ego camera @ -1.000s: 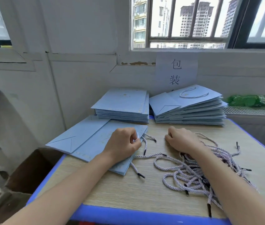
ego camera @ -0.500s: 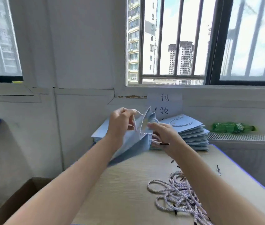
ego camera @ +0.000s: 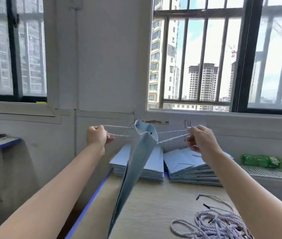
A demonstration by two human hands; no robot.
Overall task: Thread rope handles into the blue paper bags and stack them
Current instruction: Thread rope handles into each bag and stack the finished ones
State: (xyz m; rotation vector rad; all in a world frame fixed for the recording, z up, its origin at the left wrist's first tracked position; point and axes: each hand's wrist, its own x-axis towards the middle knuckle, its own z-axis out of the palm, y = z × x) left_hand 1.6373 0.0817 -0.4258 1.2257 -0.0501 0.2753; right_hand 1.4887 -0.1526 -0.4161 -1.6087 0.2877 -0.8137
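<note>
Above the wooden table (ego camera: 154, 204), a pale blue paper bag (ego camera: 135, 169) hangs in the air, narrow edge toward the camera, its mouth slightly open at the top with small punched holes showing. Twisted white rope handles run out from both sides: the left hand (ego camera: 96, 135) is clenched round the left rope handle (ego camera: 117, 131), the right hand (ego camera: 200, 138) pinches the right rope handle (ego camera: 171, 135), both pulled taut. Behind the bag, two stacks of flat blue bags (ego camera: 154, 169) lie against the wall, partly hidden by it. A tangle of loose ropes (ego camera: 214, 225) lies at the near right. A green bottle (ego camera: 266, 161) lies on the radiator ledge.
</note>
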